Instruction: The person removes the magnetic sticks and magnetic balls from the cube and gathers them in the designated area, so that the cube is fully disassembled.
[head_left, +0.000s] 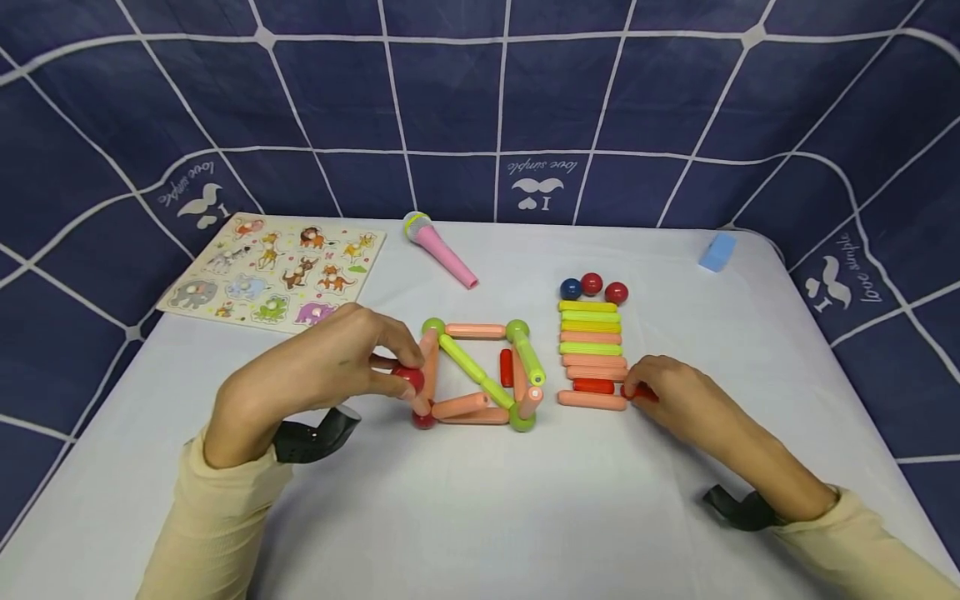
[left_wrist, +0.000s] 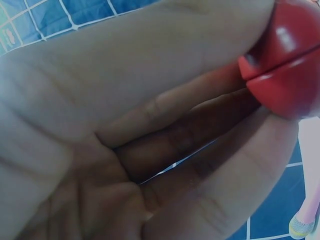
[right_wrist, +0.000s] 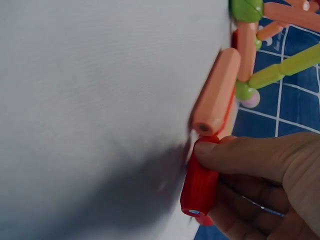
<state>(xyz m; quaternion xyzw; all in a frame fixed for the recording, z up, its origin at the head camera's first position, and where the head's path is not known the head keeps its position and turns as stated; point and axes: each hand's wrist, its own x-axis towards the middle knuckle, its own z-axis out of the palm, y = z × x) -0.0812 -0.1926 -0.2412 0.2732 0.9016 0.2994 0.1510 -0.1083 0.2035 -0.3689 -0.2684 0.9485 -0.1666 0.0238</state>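
Note:
My left hand [head_left: 322, 362] pinches a red ball [head_left: 409, 380] between thumb and fingers, over the left side of a frame of sticks and balls. In the left wrist view a seam runs round this ball [left_wrist: 290, 65]. Salmon sticks [head_left: 476, 332] link green balls [head_left: 517, 330] and a red corner ball [head_left: 423, 416]. A yellow-green stick [head_left: 476, 370] crosses the frame diagonally, and several sticks rise from its corners. At the right, my right hand [head_left: 678, 400] pinches a short red stick [right_wrist: 201, 182] at the end of a salmon stick [right_wrist: 217, 95].
A column of yellow, salmon and red sticks [head_left: 590, 327] lies right of the frame, with a blue ball [head_left: 571, 289] and red balls [head_left: 617, 292] behind it. Farther back are a pink toy microphone [head_left: 446, 254], an animal puzzle board [head_left: 277, 271] and a blue block [head_left: 717, 252].

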